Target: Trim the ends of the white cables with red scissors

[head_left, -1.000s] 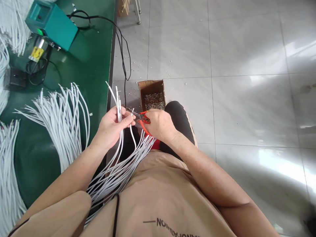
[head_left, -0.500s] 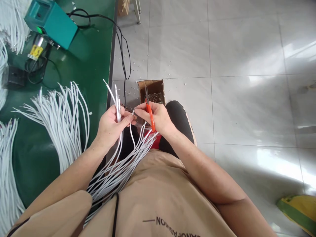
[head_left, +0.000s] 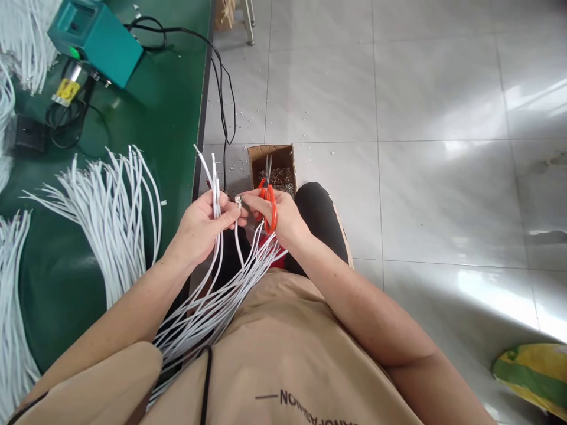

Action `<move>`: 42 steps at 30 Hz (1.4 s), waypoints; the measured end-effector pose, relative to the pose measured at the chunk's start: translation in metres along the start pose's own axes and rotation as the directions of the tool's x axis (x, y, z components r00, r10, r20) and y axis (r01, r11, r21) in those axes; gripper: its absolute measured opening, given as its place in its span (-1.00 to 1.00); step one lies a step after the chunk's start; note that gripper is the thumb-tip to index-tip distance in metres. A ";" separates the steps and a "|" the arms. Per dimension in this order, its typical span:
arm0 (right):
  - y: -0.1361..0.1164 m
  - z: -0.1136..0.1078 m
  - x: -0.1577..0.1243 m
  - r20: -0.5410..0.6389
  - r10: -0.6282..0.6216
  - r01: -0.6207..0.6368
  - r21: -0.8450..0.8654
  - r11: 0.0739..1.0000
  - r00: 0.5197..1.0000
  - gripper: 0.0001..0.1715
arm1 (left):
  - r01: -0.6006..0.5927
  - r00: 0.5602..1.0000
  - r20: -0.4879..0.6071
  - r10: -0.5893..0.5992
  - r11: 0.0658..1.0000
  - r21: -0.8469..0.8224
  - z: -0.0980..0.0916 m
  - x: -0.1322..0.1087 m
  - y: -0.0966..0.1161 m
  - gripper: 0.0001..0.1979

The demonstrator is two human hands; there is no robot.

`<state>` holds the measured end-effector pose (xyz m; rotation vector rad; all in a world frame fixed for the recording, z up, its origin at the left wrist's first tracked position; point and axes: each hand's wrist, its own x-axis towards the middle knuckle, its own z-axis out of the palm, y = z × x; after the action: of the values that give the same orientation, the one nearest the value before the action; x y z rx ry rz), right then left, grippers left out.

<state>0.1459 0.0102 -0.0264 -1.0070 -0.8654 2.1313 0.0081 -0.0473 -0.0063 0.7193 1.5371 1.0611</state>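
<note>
My left hand (head_left: 199, 227) is closed round a few white cables (head_left: 215, 177) whose ends stick up above the fingers. More white cables (head_left: 208, 307) trail from it down across my lap. My right hand (head_left: 277, 215) is closed on red-handled cutters (head_left: 268, 198), their metal tips pointing away over a cardboard box (head_left: 253, 159). Its thumb and forefinger also pinch the metal end of one cable (head_left: 238, 202) right beside the left thumb. The two hands nearly touch.
The small box on the floor holds many tiny metal bits. A green bench (head_left: 172, 100) at left carries fanned bundles of white cables (head_left: 110, 200), a teal machine (head_left: 95, 38) and black cords (head_left: 221, 82). Grey floor tiles lie to the right; a yellow-green object (head_left: 529, 372) shows at bottom right.
The cutters swung from pointing left at the cable end to pointing away over the box. My right fingers now pinch the cable's metal end. The view shifted slightly.
</note>
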 end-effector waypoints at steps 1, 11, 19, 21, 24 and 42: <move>-0.001 0.000 -0.001 -0.051 -0.016 0.015 -0.020 1.000 0.999 -0.84 | -0.006 1.000 -0.020 0.007 1.000 0.006 0.000 0.001 -0.001 -0.70; 0.012 -0.005 0.004 -0.137 -0.082 0.040 -0.282 0.959 0.987 -0.78 | -0.049 0.999 -0.022 0.050 0.998 0.042 -0.001 0.001 -0.004 -0.67; 0.003 -0.013 0.008 -0.185 -0.436 0.285 -0.529 0.799 0.881 -0.78 | -0.042 0.998 -0.038 0.046 0.994 0.100 0.000 0.000 -0.005 -0.73; -0.003 -0.006 0.007 -0.099 -0.420 0.320 -0.497 0.806 0.902 -0.75 | -0.074 0.996 -0.043 0.080 0.989 0.130 0.000 0.000 -0.007 -0.73; -0.005 0.001 0.009 -0.008 -0.363 0.314 -0.485 0.816 0.932 -0.73 | -0.096 0.995 -0.018 0.099 0.988 0.124 0.001 0.000 -0.008 -0.72; 0.011 0.003 0.009 -0.024 -0.166 0.150 -0.309 0.939 0.986 -0.68 | -0.135 0.986 -0.113 0.124 0.986 -0.098 0.002 0.004 -0.005 -0.73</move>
<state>0.1362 0.0097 -0.0369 -1.0964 -1.2371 1.8652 0.0098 -0.0450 -0.0123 0.7067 1.5284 1.2866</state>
